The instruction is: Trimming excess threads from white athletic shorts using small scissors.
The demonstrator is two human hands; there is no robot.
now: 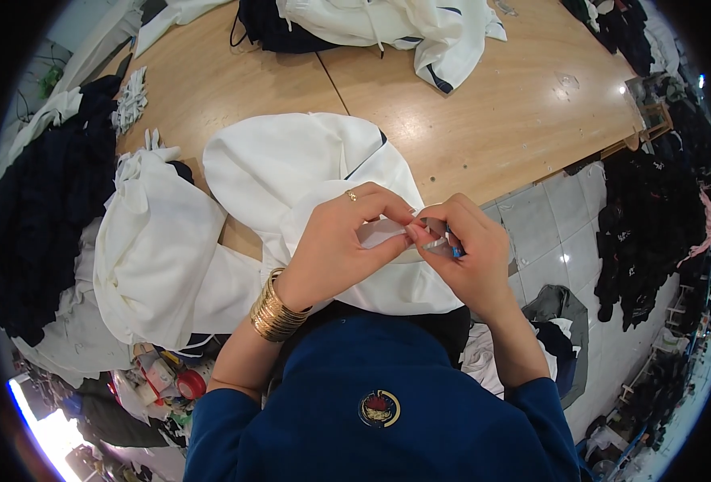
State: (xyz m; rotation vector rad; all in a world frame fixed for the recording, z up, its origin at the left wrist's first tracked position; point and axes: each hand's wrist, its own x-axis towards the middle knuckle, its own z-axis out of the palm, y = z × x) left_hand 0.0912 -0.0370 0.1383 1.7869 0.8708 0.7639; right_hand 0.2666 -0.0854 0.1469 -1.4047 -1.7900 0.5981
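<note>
A white garment with a dark navy stripe lies over the table's near edge and across my lap. Above it, my left hand is closed in a pinch on a bit of the white cloth, thumb against fingertips. My right hand meets it fingertip to fingertip, curled around small thread snips with metal and blue parts, mostly hidden in the palm. What exactly lies between the touching fingertips is too small to make out. Gold bangles circle my left wrist.
More white garments are heaped at my left, beside a dark navy pile. White and navy clothes lie on the far side of the wooden table. Black garments hang at the right over a tiled floor.
</note>
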